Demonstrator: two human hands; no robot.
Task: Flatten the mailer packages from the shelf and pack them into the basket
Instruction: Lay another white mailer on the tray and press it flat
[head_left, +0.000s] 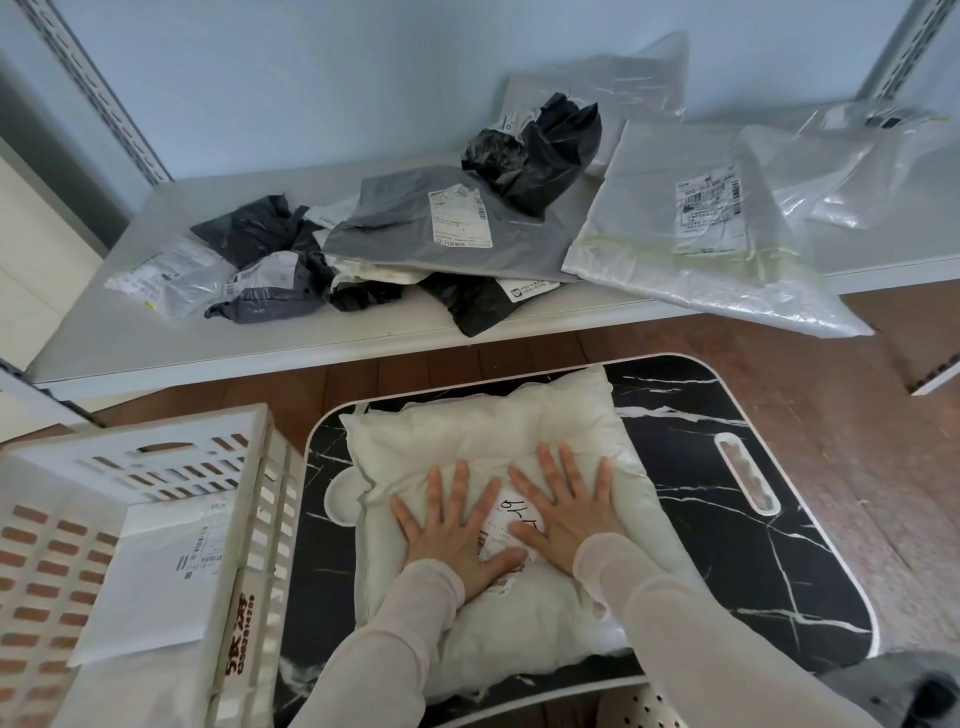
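A puffy white mailer package (467, 436) lies on the black marble-patterned tray table (727, 519). My left hand (447, 530) and my right hand (566, 504) press flat on its middle, fingers spread, beside a white label with handwriting. The cream slatted basket (249, 519) stands to the left of the table and holds a flat white mailer (156, 577). On the grey shelf (156, 332) behind lie several more mailers: a grey one (415, 228), crumpled black ones (540, 150) and large translucent ones (675, 234).
Brown wooden floor (857, 441) shows between the shelf and the table and to the right. Slotted metal uprights (98, 93) rise at both ends of the shelf against a blue wall. A translucent mailer overhangs the shelf's front edge at the right.
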